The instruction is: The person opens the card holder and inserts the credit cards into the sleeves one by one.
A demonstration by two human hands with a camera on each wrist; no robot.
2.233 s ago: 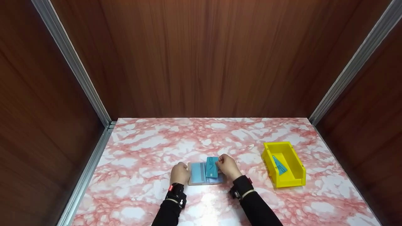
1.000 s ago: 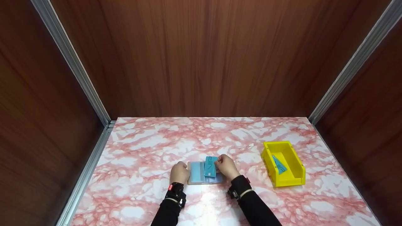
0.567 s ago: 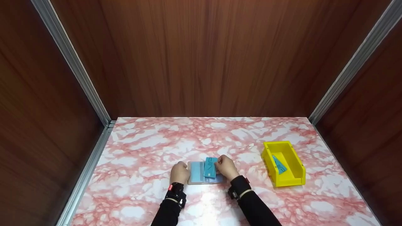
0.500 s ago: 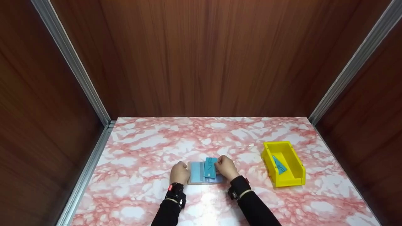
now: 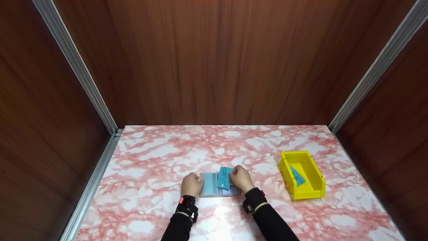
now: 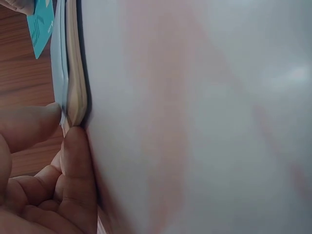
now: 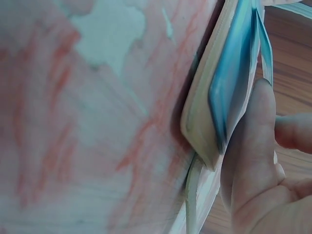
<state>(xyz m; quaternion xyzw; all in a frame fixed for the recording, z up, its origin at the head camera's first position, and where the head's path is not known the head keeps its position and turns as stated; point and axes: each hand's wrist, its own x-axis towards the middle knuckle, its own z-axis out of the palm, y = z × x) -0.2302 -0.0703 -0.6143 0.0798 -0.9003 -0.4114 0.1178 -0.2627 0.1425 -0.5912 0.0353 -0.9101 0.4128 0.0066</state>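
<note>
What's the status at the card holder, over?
Left hand pinching card holder edge. Right hand holding teal card above it. Yellow bin aside, nothing visibly blocking.

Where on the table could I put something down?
Bare tabletop lies left of the left hand, between card holder and wooden wall, and between right hand and yellow bin. The card holder is crowded: both hands and a blue card are there.

Left grip [image 5: 191,185] and right grip [image 5: 242,179] in pinches, forearms [image 5: 276,222] inward-slanted.
</note>
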